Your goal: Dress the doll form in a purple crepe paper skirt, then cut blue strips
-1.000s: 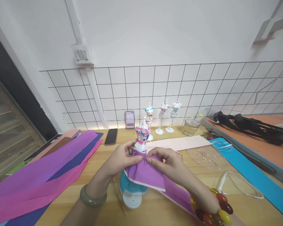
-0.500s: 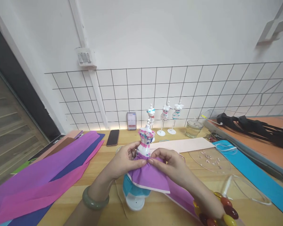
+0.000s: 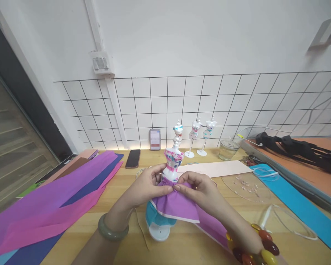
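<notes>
A small white mannequin (image 3: 171,165) with pink and blue marks stands on a round white base (image 3: 159,232). Gathered purple paper (image 3: 178,206) with a white edge wraps its waist, above a teal layer (image 3: 156,217). My left hand (image 3: 149,186) is at the waist's left side, its thumb pressing the purple paper and its fingers partly behind the mannequin. On the right, my right hand (image 3: 200,189) pinches the gathers between thumb and index finger, the thumbs almost touching. The purple strip (image 3: 212,228) continues under my right forearm.
Purple, navy and pink sheets (image 3: 71,202) lie at left. A dark phone (image 3: 132,159) and three mannequins (image 3: 195,130) are behind. At right are a glass jar (image 3: 228,150), a pale strip (image 3: 220,169), a clear dish of beads (image 3: 246,186) and a blue strip (image 3: 298,202).
The camera view has shifted slightly. The mannequin tilts a little more to the right, while both hands keep nearly the same hold on the purple paper.
</notes>
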`<state>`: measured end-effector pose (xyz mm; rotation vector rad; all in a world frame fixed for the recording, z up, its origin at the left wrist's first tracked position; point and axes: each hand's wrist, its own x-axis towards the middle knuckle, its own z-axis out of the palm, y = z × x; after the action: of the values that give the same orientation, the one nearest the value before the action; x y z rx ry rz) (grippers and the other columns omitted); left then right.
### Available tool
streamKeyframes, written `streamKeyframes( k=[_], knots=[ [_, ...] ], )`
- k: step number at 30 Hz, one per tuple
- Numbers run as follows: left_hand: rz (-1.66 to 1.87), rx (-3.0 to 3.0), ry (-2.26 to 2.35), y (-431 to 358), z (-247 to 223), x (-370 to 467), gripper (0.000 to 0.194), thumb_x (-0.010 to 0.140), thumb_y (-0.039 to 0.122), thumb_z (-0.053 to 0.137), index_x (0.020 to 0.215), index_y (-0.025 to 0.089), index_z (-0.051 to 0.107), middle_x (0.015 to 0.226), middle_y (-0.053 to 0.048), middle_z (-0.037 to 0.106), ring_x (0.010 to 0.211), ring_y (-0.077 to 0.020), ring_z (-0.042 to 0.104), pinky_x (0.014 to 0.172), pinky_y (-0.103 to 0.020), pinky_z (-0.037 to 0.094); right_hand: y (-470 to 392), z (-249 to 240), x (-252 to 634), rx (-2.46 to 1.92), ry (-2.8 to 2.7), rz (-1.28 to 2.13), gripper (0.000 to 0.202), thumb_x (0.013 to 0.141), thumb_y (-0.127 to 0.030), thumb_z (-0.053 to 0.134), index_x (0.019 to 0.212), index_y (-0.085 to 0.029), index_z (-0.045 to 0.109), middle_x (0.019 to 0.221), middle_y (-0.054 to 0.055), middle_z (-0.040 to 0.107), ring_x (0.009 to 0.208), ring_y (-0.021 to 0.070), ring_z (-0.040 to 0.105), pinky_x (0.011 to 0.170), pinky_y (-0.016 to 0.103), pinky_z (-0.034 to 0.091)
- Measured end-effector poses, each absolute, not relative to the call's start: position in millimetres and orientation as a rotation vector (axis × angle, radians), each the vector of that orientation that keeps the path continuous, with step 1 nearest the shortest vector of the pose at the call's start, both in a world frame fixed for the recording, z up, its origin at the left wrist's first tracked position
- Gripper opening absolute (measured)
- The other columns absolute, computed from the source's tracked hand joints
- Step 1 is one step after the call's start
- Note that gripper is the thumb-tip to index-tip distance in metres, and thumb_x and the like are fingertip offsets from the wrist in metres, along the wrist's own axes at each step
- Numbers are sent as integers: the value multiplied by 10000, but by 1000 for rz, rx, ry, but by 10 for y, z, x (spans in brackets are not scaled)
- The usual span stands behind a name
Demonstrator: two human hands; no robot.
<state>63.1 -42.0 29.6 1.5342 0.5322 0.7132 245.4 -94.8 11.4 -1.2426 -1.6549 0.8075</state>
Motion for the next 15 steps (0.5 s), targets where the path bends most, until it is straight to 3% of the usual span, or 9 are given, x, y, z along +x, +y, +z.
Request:
streamKeyframes(
  k=[6, 15],
  knots=[
    [707, 1532, 556, -413, 275, 615, 732, 667, 163, 745, 1331, 177, 437, 1286, -132, 536, 1184, -287, 486, 999, -419, 384, -949, 123, 2449, -1192, -1575, 907, 249, 759, -403, 653, 710, -172, 576, 640, -11, 580, 555, 97, 455, 488, 215, 342],
    [740, 1487, 562, -408, 249, 642, 603, 706, 290, 729, 1255, 167, 513, 1187, -127, 595, 1098, -268, 541, 926, -396, 435, -946, 114, 2443, -1200, -1599, 864, 277, 768, -427, 636, 701, -178, 537, 640, -12, 573, 556, 102, 470, 484, 220, 356]
  ],
)
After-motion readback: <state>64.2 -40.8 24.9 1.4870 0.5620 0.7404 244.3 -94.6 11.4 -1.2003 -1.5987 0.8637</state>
